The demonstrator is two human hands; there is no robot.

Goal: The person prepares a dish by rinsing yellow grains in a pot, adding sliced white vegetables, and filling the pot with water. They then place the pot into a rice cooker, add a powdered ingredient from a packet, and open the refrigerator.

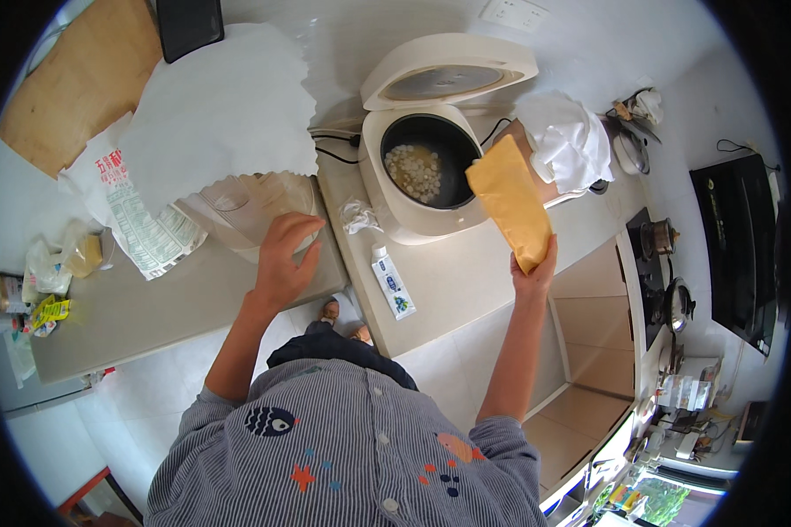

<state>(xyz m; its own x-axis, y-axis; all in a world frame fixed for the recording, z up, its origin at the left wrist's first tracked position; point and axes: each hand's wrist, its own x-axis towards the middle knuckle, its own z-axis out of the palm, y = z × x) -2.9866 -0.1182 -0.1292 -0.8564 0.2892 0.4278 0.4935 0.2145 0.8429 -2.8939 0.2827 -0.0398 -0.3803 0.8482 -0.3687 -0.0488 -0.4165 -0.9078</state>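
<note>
My right hand [534, 267] grips the lower end of a flat orange-yellow packet or folded cloth [511, 197]; which it is I cannot tell. The piece is held up beside an open white rice cooker [372, 191]. Inside the cooker's dark inner pot [460, 174] are pale round lumps in yellowish liquid [415, 172]. The cooker's lid [448, 69] is raised. My left hand [287, 257] holds nothing, its thumb and fingers apart. It hovers in front of a clear plastic bowl [237, 204], partly covered by a large white sheet [224, 112].
A tube [392, 283] and a crumpled tissue [359, 216] lie in front of the cooker. White cloth [563, 141] is heaped to its right. A printed sack [142, 224], a wooden board [82, 79] and a dark phone [190, 26] are on the left. The stove [649, 290] is far right.
</note>
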